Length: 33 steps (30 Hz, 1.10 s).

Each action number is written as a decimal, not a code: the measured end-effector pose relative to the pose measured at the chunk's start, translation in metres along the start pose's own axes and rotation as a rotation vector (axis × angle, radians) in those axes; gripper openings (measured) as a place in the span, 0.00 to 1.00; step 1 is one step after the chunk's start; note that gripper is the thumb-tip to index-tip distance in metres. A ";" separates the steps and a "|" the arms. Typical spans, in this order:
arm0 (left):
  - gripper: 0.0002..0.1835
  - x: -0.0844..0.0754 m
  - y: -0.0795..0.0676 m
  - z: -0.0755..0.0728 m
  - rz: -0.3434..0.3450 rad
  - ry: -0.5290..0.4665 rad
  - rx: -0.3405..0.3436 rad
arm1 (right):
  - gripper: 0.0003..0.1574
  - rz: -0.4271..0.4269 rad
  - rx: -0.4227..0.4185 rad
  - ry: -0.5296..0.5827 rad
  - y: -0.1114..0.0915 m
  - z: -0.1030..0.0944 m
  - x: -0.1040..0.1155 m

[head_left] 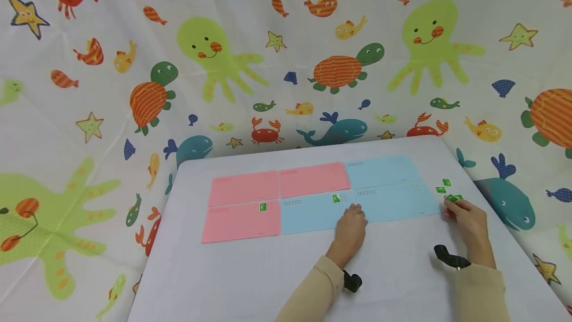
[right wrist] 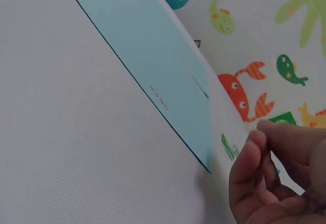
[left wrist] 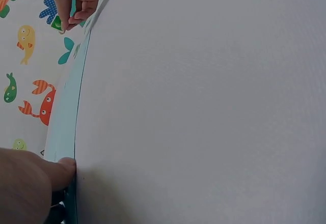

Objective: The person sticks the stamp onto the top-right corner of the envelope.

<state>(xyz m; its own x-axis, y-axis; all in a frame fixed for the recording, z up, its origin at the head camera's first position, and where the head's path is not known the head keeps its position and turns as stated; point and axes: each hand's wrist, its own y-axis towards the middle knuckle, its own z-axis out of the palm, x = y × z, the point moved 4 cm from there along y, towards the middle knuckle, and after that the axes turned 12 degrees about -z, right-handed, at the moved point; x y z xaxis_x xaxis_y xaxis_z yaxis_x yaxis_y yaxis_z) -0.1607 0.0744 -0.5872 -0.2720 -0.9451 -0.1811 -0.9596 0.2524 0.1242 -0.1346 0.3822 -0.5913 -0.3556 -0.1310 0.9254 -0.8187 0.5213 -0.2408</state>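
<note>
My right hand [head_left: 470,222] pinches a small green stamp [right wrist: 283,118] between thumb and fingertips, just above the table's right side. Several loose green stamps lie beside that hand, one [head_left: 447,182] farther back and another [head_left: 441,190] closer in. With its fingertips, my left hand [head_left: 349,235] touches the front blue envelopes where the middle one [head_left: 308,217] meets the right one [head_left: 397,202]. The left wrist view shows the left thumb [left wrist: 63,170] at the envelope's edge. A green stamp [head_left: 336,198] sits on the middle blue envelope, at its upper right.
Two pink envelopes [head_left: 243,189] [head_left: 315,180] and a blue one [head_left: 382,170] form the back row. In the front row, a pink envelope [head_left: 241,225] at left bears a green stamp [head_left: 262,206]. A sea-animal cloth [head_left: 277,63] hangs behind the white table [head_left: 187,282].
</note>
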 end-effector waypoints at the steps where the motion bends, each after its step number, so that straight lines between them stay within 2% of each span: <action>1: 0.15 0.000 0.000 0.000 0.002 -0.003 -0.005 | 0.23 -0.015 0.006 0.038 -0.001 0.001 0.001; 3: 0.15 -0.001 0.000 0.000 0.005 -0.003 -0.006 | 0.20 -0.046 0.023 0.103 -0.002 0.004 0.002; 6: 0.14 0.000 0.002 0.001 0.006 -0.006 -0.014 | 0.21 -0.082 0.053 0.120 0.000 0.010 0.006; 14: 0.15 -0.001 0.005 0.003 0.005 -0.010 0.009 | 0.28 -0.210 0.090 -0.205 0.006 0.025 0.019; 20: 0.14 -0.001 0.004 0.001 0.022 -0.036 -0.002 | 0.30 -0.228 0.060 -0.340 0.011 0.033 0.025; 33: 0.14 -0.001 0.003 0.001 0.028 -0.060 0.000 | 0.24 -0.269 0.017 -0.280 0.023 0.058 0.032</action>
<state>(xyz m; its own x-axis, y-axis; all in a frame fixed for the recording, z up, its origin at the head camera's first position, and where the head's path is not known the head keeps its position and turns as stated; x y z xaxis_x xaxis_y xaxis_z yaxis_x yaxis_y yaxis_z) -0.1635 0.0761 -0.5871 -0.3023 -0.9237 -0.2355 -0.9517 0.2782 0.1302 -0.1910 0.3406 -0.5840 -0.2341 -0.4876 0.8411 -0.9062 0.4228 -0.0072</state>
